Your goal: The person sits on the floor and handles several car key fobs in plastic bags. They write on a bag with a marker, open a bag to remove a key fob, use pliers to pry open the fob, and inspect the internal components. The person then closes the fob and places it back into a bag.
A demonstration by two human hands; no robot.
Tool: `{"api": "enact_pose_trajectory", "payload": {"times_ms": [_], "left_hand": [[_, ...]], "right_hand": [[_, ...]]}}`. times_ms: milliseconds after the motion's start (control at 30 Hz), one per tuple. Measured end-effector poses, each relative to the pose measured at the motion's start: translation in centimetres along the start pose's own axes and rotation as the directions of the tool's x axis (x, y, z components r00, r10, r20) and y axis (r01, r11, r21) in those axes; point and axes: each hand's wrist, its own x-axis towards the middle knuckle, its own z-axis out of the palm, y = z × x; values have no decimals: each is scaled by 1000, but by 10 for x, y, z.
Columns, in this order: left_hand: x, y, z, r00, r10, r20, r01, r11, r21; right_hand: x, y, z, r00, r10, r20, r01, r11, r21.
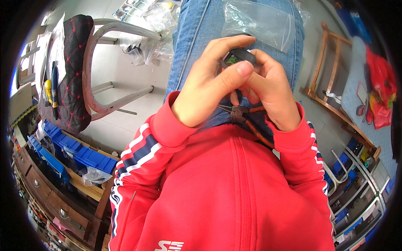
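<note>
Both hands meet above my lap around a small black plastic device [240, 55], and a bit of green, like a circuit board, shows at its open side. My left hand [207, 81] grips it from the left, index finger curled over the far end and thumb across the near side. On the other side my right hand [272, 85] closes round it, its fingers partly hidden behind the left thumb. Just below the hands, a pair of pliers [239, 112] with orange handles lies in my lap. A clear plastic bag [264, 25] rests on my jeans beyond the hands.
Left stands a metal-framed chair [90, 75] with a black cushion; pens and a yellow-handled tool [48, 90] lie on it. Blue bins [90, 154] and wooden drawers [44, 188] sit lower left. At right are a wooden frame [331, 100], a red bag [381, 92] and metal racks [360, 192].
</note>
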Motion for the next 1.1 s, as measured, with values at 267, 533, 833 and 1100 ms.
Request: {"api": "enact_pose_trajectory", "payload": {"times_ms": [267,533,833,1100], "left_hand": [[0,-22,4,954,272,-123,-180,853,489],[0,-10,6,871,208,-445,-302,941,-150],[1,-17,-2,913,-267,309,392,783,-483],[2,-20,5,935,-209,285,353,609,-710]], "right_hand": [[4,14,5,962,-139,-236,183,967,178],[-3,-1,-8,978,-109,-177,156,949,276],[-9,-34,-23,987,0,161,21,992,-125],[-40,-33,-3,875,-465,-132,307,746,-591]]}}
